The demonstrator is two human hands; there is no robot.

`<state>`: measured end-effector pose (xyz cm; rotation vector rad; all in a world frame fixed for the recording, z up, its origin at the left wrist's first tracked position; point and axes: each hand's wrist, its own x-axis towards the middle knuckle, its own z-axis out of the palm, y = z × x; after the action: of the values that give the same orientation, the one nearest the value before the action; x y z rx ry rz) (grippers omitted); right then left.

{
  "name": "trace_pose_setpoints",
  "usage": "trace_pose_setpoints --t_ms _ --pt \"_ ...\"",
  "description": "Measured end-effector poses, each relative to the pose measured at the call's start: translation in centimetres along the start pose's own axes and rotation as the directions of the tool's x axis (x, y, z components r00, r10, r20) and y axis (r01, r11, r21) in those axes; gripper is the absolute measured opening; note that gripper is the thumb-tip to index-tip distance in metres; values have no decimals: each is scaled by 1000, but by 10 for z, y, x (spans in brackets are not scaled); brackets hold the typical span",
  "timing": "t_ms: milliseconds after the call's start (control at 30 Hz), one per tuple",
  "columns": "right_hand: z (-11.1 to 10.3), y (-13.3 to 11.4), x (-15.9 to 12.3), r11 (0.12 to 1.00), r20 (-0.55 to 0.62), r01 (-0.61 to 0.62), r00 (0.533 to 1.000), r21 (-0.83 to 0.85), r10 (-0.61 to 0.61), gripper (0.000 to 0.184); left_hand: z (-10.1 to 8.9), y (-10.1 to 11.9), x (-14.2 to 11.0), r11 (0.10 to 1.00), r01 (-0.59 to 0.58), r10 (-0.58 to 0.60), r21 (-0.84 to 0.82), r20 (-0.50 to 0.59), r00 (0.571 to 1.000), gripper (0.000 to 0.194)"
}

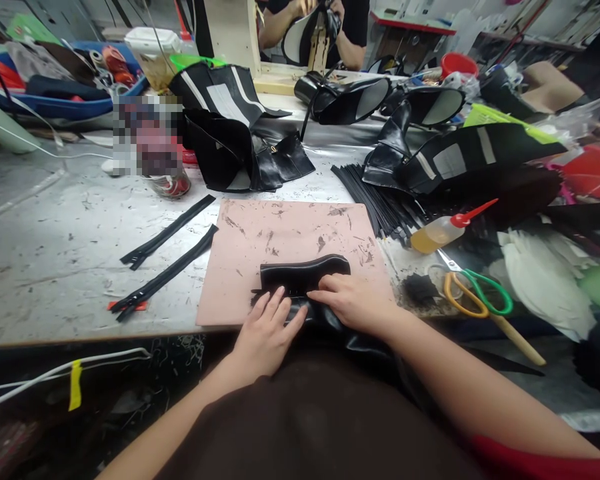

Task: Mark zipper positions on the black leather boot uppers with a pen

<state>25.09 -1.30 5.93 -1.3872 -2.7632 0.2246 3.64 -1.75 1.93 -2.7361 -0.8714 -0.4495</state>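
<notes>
A black leather boot upper (pixel 305 272) lies at the front edge of a pink cutting board (pixel 280 227), and its lower part hangs over the edge towards my lap. My left hand (pixel 267 333) rests on its left side with the fingers spread flat. A dark frayed strip end shows beside those fingertips. On the right, my right hand (pixel 353 303) has its fingers bent and closed on the leather, the index finger pressing along a seam. The right thumb is hidden. Left of the board lie two black zippers (pixel 167 230).
Scissors (pixel 473 293) with yellow and green handles and a glue bottle (pixel 440 233) lie to the right. Black strips (pixel 375 200) are bundled behind the board. More boot uppers (pixel 225 147) stand farther back. Across the table, another person's hands hold a black piece.
</notes>
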Motion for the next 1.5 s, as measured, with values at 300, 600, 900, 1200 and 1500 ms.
trace_pose_setpoints --t_ms 300,600,900,1200,1500 --pt "3 -16 15 993 50 16 999 -114 -10 44 -1 0 1 1000 -5 5 4 15 1000 32" --pt "-7 -18 15 983 135 -40 989 -181 65 38 -2 -3 -1 999 -30 33 -27 123 992 37" --pt "-5 -19 24 991 157 -66 984 -117 84 43 -6 -5 2 998 -32 44 -56 236 971 41" --pt "-1 -16 24 994 197 -75 976 -75 89 47 -7 -5 4 996 -25 50 -83 319 947 44" --pt "-4 -15 13 988 158 -99 981 -116 117 45 -7 -6 2 997 -37 53 -66 256 965 41"
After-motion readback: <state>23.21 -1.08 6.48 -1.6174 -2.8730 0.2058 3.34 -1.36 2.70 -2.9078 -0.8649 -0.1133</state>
